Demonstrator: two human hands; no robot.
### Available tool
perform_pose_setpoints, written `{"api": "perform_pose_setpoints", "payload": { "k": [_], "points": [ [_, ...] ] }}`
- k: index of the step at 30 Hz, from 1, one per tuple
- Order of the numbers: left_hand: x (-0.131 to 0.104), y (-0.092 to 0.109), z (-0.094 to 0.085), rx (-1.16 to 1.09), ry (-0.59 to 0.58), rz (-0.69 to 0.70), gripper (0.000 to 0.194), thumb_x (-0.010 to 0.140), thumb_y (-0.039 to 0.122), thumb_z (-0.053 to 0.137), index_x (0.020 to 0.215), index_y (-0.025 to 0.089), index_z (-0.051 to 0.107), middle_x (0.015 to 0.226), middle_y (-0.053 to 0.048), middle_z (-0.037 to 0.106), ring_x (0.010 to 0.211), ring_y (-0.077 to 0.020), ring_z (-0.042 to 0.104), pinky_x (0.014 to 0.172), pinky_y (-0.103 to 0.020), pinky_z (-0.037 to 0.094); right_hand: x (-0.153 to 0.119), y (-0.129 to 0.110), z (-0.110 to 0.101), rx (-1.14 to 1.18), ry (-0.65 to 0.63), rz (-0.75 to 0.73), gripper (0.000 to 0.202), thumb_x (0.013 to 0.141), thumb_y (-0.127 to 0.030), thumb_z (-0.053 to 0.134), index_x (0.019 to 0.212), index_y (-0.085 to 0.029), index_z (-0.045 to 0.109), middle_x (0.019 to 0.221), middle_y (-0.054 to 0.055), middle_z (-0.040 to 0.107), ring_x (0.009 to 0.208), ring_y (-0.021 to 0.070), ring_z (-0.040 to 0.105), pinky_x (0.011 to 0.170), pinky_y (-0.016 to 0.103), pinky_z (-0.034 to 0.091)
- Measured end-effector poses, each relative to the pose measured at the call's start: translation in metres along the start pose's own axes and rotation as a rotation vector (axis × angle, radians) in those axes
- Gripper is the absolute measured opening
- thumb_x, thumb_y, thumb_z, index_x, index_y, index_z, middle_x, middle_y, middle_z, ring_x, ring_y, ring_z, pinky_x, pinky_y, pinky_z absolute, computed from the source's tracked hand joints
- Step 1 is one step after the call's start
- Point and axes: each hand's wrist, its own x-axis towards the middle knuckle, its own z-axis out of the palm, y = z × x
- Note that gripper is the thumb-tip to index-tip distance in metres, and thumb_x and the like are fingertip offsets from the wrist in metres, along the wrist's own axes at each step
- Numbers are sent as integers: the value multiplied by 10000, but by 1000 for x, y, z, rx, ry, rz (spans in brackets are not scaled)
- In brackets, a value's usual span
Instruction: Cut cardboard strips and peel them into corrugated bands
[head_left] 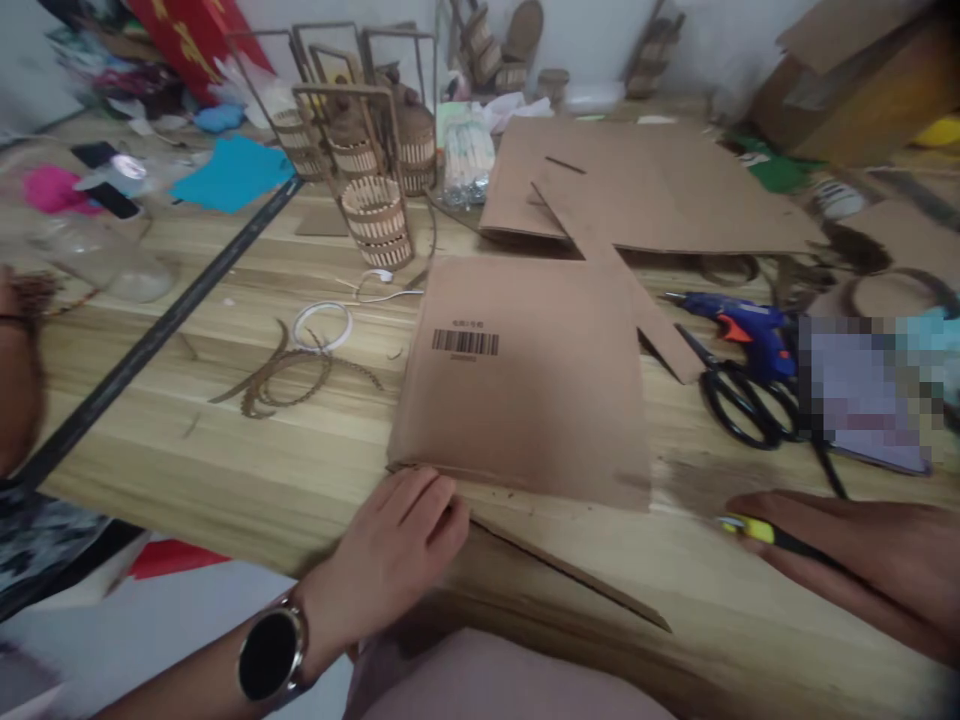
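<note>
My left hand (409, 535), with a watch on the wrist, is at the table's front edge, its fingers curled over a narrow cardboard strip (570, 570). The strip sticks out to the right from under the fingers, angled toward me. Just beyond lies a flat cardboard piece (532, 390) with a printed barcode, its near left corner close to my knuckles. On the right, my right hand (862, 550) is closed around a yellow and black utility knife (757, 528). The knife's tip points left, apart from the cardboard and just above the table.
Scissors (750, 400) and a blue glue gun (742, 325) lie on the right. Behind stand small slatted baskets (377, 222) beside a large cardboard sheet (675, 185). A white tape ring (322, 327) and a long dark bar (165, 325) lie left. Another person's arm (19, 390) is far left.
</note>
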Motion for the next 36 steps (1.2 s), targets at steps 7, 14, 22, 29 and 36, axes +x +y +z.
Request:
{"api": "perform_pose_setpoints", "payload": {
  "k": [7,14,22,29,36],
  "points": [
    [-11,15,4,-35,-106,-68,239,953,82,469,1150,90,603,1021,-125,688,962,-240,633,862,-390,542,90,-82,-1,-25,75,-347,396,984,-485,446,1283,-264,582,1149,126,700,802,260,725,657,364,539],
    [-13,23,5,-57,-52,-210,258,994,115,404,1099,84,638,1002,-125,698,978,-242,641,874,-382,572,136,-156,0,-238,-142,-390,582,896,-487,641,1411,-245,517,991,109,685,734,236,707,566,284,452],
    [-17,27,0,-145,18,-199,294,1022,124,356,1012,92,648,953,-106,688,904,-232,635,826,-389,586,134,-153,-1,-256,-240,-350,607,949,-464,569,1500,-245,439,1062,127,700,804,269,731,628,345,516],
    [-25,36,-2,-245,-89,-160,253,1014,123,387,1156,85,593,867,-64,650,761,-202,583,707,-349,560,136,-156,1,-229,-196,-368,599,921,-438,616,1471,-241,480,1039,129,714,783,270,735,595,335,513],
    [-29,36,0,-264,-175,-259,250,956,59,402,904,182,613,891,-38,649,790,-211,600,712,-333,522,124,-116,-4,98,28,-302,439,957,-462,544,1330,-231,564,1029,90,705,789,253,730,627,336,537]
  ]
}}
